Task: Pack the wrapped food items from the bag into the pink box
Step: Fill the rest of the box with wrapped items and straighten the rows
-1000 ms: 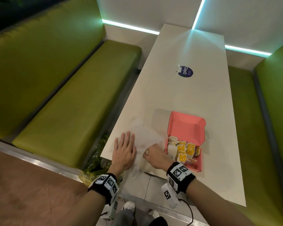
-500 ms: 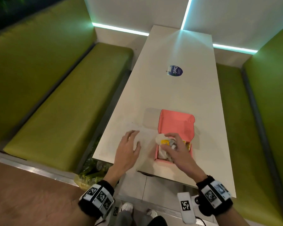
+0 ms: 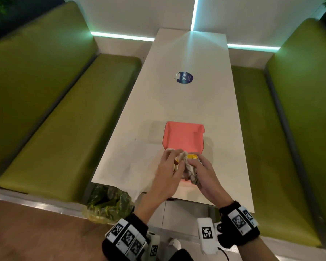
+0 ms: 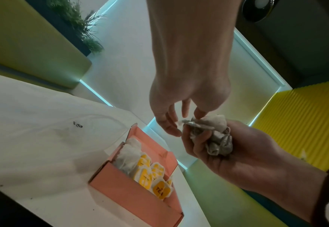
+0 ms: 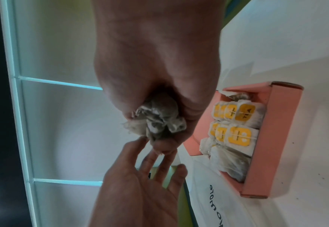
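Observation:
The pink box stands open on the white table, with several tea bags with yellow tags packed inside. My right hand grips a crumpled bunch of tea bags just above the box's near end. My left hand reaches in from the left with its fingers nearly straight. Its fingertips touch the edge of the bunch. The flat white bag lies on the table to the left of the box.
Green benches run along both sides of the table. A round blue sticker sits further up the tabletop. A plastic bag of greens lies on the floor by the near left table corner.
My right hand has carried the bunch from the bag's mouth to above the box. My left hand has left the flat bag and moved right to the bunch.

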Action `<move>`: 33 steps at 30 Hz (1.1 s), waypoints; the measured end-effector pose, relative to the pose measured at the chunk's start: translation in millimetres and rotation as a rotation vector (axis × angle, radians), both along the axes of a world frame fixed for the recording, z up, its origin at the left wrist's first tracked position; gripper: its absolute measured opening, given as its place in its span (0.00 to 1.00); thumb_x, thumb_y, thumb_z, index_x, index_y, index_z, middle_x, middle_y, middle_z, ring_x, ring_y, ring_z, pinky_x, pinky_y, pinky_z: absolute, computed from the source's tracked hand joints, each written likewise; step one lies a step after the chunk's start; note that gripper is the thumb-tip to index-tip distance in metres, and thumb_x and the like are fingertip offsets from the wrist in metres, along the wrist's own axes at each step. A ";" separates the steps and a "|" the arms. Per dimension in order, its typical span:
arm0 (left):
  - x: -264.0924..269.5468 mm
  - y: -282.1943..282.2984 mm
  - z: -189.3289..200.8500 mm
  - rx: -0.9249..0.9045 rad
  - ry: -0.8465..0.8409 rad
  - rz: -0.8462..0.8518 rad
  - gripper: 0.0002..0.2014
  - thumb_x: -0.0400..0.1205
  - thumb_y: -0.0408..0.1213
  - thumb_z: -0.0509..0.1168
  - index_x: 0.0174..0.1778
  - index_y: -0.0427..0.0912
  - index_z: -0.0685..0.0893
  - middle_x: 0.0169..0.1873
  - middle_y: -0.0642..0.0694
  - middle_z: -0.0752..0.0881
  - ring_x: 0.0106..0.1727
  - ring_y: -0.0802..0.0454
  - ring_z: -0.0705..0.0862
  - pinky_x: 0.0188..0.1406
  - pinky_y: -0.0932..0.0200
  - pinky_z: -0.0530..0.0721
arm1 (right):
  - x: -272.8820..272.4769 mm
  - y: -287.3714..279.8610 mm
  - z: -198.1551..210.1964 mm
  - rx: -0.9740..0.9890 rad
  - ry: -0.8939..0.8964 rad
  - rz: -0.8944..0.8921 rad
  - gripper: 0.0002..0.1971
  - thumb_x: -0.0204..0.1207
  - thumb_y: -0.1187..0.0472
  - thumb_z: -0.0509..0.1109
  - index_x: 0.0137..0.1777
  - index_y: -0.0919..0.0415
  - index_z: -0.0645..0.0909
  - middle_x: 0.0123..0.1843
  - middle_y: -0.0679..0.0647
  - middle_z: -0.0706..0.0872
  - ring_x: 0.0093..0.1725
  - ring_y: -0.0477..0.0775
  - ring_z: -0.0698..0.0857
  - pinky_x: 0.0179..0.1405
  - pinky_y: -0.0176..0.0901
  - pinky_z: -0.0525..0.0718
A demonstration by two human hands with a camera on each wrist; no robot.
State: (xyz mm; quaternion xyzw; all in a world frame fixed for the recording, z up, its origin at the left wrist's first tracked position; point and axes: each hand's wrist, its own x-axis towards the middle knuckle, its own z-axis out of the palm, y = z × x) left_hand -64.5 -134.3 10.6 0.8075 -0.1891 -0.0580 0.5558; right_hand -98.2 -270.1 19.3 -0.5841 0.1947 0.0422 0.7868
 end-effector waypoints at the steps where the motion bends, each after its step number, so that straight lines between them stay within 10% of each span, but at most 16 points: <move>1: -0.7 -3.9 0.6 0.012 0.042 0.014 0.14 0.89 0.41 0.60 0.70 0.47 0.78 0.62 0.49 0.76 0.55 0.60 0.80 0.55 0.71 0.79 | -1.1 -3.9 -1.0 0.034 0.009 -0.001 0.15 0.76 0.55 0.69 0.59 0.61 0.82 0.46 0.70 0.82 0.41 0.66 0.79 0.41 0.58 0.73; 8: 2.3 -22.3 4.1 -0.144 0.274 0.167 0.09 0.86 0.39 0.66 0.62 0.48 0.84 0.54 0.48 0.87 0.53 0.52 0.87 0.46 0.63 0.85 | -2.9 -20.9 -2.1 0.172 0.042 0.023 0.19 0.74 0.63 0.66 0.65 0.69 0.78 0.45 0.66 0.84 0.36 0.61 0.83 0.33 0.50 0.74; 21: 19.6 -22.7 13.9 -0.179 0.019 0.264 0.12 0.86 0.30 0.62 0.53 0.55 0.74 0.42 0.51 0.83 0.39 0.55 0.84 0.38 0.61 0.82 | 6.3 -26.4 -9.8 0.157 0.040 -0.159 0.11 0.79 0.72 0.60 0.45 0.61 0.84 0.45 0.58 0.87 0.40 0.59 0.85 0.34 0.50 0.85; 29: 33.0 -16.5 16.6 -0.130 0.005 0.189 0.11 0.87 0.34 0.65 0.46 0.58 0.76 0.39 0.44 0.87 0.41 0.43 0.87 0.41 0.39 0.88 | 8.3 -30.5 -7.3 -0.071 -0.002 -0.156 0.08 0.80 0.57 0.71 0.41 0.58 0.85 0.39 0.55 0.86 0.39 0.58 0.85 0.28 0.38 0.82; 33: 39.1 -13.0 24.5 -0.142 -0.036 0.184 0.11 0.85 0.30 0.68 0.43 0.52 0.79 0.38 0.50 0.86 0.38 0.49 0.87 0.37 0.50 0.88 | 12.9 -27.6 6.2 -0.297 -0.128 -0.048 0.06 0.78 0.56 0.75 0.53 0.50 0.88 0.52 0.50 0.89 0.53 0.51 0.88 0.54 0.41 0.86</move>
